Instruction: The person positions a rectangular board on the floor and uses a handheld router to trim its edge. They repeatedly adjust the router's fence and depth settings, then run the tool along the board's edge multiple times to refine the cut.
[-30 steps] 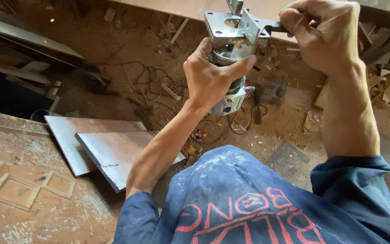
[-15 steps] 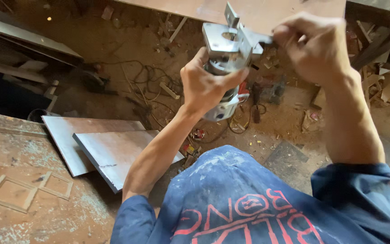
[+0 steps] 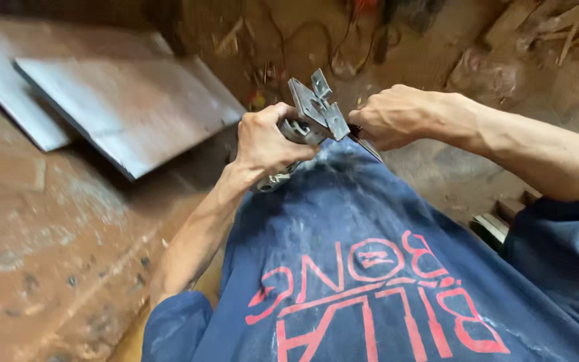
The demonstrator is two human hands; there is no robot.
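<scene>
From the head view, your left hand (image 3: 266, 144) was wrapped around the rounded body of a small power tool (image 3: 289, 151), its grip clamped on that body just above your lap. A grey metal base plate (image 3: 317, 107), pierced with holes and tilted on edge, stood at the upper end of the tool between your two hands. Your right hand (image 3: 390, 117) was closed in a fist against the plate's right edge, its grip pinched together on a thin dark tool (image 3: 368, 147) whose tip showed below the fingers; what kind of tool it was could not be told. Under both hands lay your dusty blue shirt (image 3: 370, 268) with red lettering. To the left, two flat reddish-brown boards (image 3: 122, 100) lay overlapping on the dusty floor (image 3: 41, 255), well apart from your hands. Wood scraps (image 3: 557, 27) and tangled cables (image 3: 283, 40) littered the ground beyond.
</scene>
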